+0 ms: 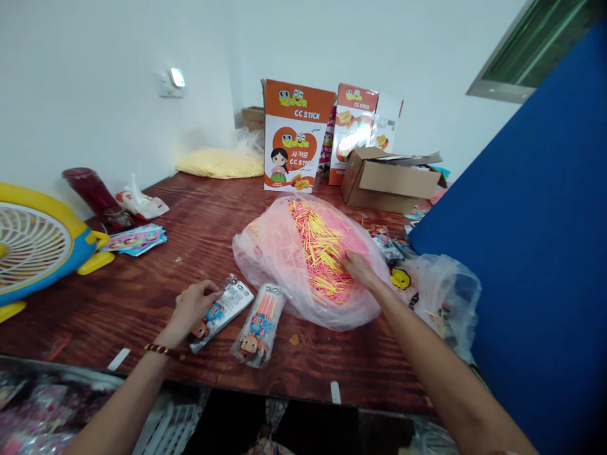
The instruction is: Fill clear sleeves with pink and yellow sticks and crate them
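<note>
The biggest thing before me is the dark wood counter (203,218). On it, in the middle, sits a large clear bag (260,253) of loose pink and yellow sticks (322,246). My right grip (360,268) is down among them; I cannot tell whether it has closed on any. I take the step in hand to be picking out sticks; the next move seems to call for drawing a few free cleanly while the packet stays steady.

Behind the bag stands an orange and white box (296,136) reading "CC STICK" twice, with Korean and Arabic lettering too. The slimmer box (353,126) beside it says "CC STICK" as well.

Smallest are two packets near me. My left grip (192,306) pinches the edge of the silvery packet (232,303); the clear packet (258,325), just right of it, shows sticks inside. Their blue lettering I can't make out.
</note>
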`<action>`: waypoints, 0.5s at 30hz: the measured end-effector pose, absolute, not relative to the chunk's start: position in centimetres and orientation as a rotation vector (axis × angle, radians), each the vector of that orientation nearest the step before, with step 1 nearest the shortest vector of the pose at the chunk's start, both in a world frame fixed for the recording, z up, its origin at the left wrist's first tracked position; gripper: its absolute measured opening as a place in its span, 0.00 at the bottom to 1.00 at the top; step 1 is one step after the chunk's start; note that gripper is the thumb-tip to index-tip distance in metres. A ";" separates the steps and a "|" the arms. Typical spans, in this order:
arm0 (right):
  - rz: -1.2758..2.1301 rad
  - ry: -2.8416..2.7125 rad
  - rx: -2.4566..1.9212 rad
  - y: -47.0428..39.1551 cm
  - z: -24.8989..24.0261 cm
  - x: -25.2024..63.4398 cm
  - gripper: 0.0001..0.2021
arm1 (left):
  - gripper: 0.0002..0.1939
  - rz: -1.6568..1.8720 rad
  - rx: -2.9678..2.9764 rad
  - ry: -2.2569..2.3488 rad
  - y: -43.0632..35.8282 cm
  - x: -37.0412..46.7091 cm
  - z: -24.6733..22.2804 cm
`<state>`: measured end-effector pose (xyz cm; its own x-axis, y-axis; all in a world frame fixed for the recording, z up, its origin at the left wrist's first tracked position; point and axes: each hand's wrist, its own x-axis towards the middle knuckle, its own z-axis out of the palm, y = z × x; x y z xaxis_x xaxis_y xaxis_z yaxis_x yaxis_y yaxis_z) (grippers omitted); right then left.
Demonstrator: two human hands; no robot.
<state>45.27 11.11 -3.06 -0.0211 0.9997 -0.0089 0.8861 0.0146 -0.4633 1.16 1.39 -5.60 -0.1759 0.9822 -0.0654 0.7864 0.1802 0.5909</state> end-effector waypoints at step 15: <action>0.965 -1.451 -1.380 9.7 -4.5 44.6 0.18 | 0.20 0.529 2.124 2.125 0.5 1.0 -6.3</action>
